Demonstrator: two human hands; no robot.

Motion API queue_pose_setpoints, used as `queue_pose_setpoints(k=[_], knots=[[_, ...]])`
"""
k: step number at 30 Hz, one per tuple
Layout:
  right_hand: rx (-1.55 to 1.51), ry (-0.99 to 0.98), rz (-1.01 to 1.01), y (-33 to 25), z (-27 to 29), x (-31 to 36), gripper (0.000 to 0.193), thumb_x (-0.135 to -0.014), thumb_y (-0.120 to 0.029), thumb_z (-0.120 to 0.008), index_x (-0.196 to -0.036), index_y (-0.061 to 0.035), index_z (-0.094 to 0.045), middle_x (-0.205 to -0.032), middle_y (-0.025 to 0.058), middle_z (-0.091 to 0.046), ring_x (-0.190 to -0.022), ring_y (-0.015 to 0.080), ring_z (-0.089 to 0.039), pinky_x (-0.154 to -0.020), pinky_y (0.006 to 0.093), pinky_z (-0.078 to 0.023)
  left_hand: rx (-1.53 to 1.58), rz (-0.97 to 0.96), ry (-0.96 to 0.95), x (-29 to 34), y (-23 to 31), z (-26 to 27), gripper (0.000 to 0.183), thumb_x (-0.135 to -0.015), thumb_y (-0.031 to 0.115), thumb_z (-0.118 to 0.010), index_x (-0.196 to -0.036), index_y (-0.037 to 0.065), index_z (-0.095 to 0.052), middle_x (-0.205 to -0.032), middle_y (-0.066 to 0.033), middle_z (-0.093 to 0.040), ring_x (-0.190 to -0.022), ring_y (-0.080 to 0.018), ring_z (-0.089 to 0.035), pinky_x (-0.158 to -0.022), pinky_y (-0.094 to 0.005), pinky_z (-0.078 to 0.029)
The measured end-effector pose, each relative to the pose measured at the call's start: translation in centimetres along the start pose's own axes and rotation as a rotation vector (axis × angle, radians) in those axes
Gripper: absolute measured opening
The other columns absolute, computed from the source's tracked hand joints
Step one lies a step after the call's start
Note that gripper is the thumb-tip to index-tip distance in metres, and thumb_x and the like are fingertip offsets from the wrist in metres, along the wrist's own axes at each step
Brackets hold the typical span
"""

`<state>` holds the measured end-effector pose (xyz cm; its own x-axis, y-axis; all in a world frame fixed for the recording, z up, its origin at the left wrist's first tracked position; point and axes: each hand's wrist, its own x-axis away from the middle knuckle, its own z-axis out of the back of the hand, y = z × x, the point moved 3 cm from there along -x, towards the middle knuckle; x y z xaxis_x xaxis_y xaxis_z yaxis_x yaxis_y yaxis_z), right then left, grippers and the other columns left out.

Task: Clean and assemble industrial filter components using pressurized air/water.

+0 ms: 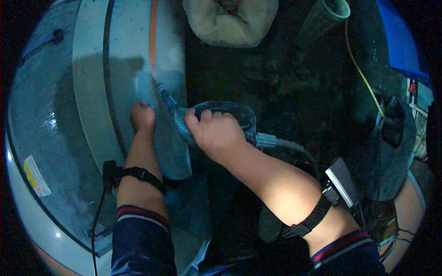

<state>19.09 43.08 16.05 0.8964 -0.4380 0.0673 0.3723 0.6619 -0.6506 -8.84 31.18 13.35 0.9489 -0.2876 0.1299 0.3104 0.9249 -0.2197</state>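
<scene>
My right hand [216,131] is wrapped round the handle of a hand-held tool [179,120]. This tool has a loop-shaped guard, a narrow tip and a ribbed fitting with a hose [285,143] at its rear. Its tip points up and left, close to an orange strip [153,37] on a long pale panel [131,87]. My left hand [142,117] lies against that panel, left of the tool, with its fingers curled in. Just beyond those fingers is a pale blue patch or piece [145,85], too blurred to name. Anything held there is hidden.
A pale sack [230,25] stands at the far middle, a greenish tube-shaped bin [338,9] to its right. A yellowish cord [361,64] runs down to a dark container [391,129]. Far right is a blue sheet [405,41]. A curved grey body [41,115] fills the left.
</scene>
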Motion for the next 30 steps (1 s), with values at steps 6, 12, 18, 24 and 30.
queue_pose_setpoints(k=[6, 12, 18, 24, 30], knots=[[0.006, 0.031, 0.004, 0.0, -0.1, -0.4, 0.043, -0.089, -0.018, -0.058, -0.131, -0.0071, -0.055, -0.090, 0.0136, -0.068, -0.074, 0.0290, -0.072, -0.062, 0.0410, -0.058, -0.075, -0.005, 0.056, 0.4, -1.2, -0.8, 0.034, -0.098, 0.027, -0.054, -0.120, 0.004, -0.066, -0.114, -0.0265, -0.069, -0.108, -0.0469, -0.065, -0.094, -0.0548, -0.051], [-0.011, 0.033, -0.019, 0.4, -0.1, -0.4, 0.043, -0.089, -0.017, -0.058, -0.131, -0.0072, -0.055, -0.092, 0.0144, -0.068, -0.076, 0.0303, -0.072, -0.064, 0.0423, -0.059, 0.019, -0.017, 0.022, 1.1, -1.7, -0.9, 0.034, -0.098, 0.027, -0.054, -0.117, 0.002, -0.066, -0.111, -0.0269, -0.070, -0.106, -0.0482, -0.065, -0.092, -0.0564, -0.050], [-0.010, 0.015, -0.019, 0.5, 0.6, -0.8, 0.044, -0.089, -0.017, -0.058, -0.132, -0.0075, -0.055, -0.090, 0.0144, -0.068, -0.075, 0.0305, -0.072, -0.063, 0.0415, -0.058, 0.024, 0.014, 0.003, 1.2, -2.1, -0.7, 0.033, -0.097, 0.028, -0.056, -0.116, 0.004, -0.067, -0.113, -0.0266, -0.070, -0.107, -0.0484, -0.065, -0.093, -0.0563, -0.050], [-0.090, 0.016, 0.073, 0.4, 1.5, 1.9, 0.045, -0.088, -0.016, -0.059, -0.132, -0.0066, -0.055, -0.093, 0.0158, -0.068, -0.077, 0.0312, -0.072, -0.064, 0.0427, -0.058, 0.052, 0.038, 0.075, 1.9, -1.4, -1.4, 0.035, -0.096, 0.030, -0.060, -0.120, 0.005, -0.067, -0.115, -0.0242, -0.070, -0.109, -0.0469, -0.065, -0.094, -0.0546, -0.050], [-0.113, 0.006, 0.003, 1.4, 3.1, 3.4, 0.047, -0.086, -0.014, -0.059, -0.132, -0.0046, -0.055, -0.091, 0.0154, -0.067, -0.075, 0.0338, -0.070, -0.069, 0.0439, -0.058, -0.112, -0.110, 0.011, -2.0, -6.5, -3.6, 0.038, -0.096, 0.028, -0.060, -0.127, 0.005, -0.065, -0.119, -0.0219, -0.070, -0.112, -0.0438, -0.065, -0.098, -0.0518, -0.050]])
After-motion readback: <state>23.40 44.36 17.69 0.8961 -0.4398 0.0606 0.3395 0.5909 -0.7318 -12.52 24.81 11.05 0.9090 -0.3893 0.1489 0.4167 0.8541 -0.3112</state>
